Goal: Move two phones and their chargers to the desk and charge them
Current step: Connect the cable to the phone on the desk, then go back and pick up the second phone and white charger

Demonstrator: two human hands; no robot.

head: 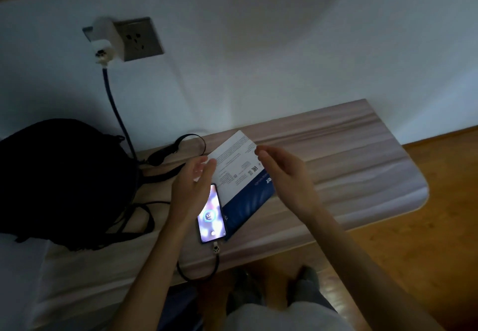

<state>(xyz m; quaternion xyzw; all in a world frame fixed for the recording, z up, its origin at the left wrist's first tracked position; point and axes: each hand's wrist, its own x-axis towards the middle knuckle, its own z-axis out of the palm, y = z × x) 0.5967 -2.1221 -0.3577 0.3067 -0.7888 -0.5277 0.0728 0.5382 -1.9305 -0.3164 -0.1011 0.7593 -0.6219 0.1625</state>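
— Phone position?
— Phone (pixel 211 214) lit, cable (pixel 216 250) plugged in; near the desk's (pixel 362 170) front edge, just beside a box (pixel 245 201) (blue and white).
— Hands?
— Left hand (pixel 191 183) and right hand (pixel 284 172) above it; fingers loosely extended, holding nothing.

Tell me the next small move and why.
Probably draw the left hand and right hand back to fetch a second phone: the phone on the desk is lit with its cable plugged in, both hands are empty, and no other shows.
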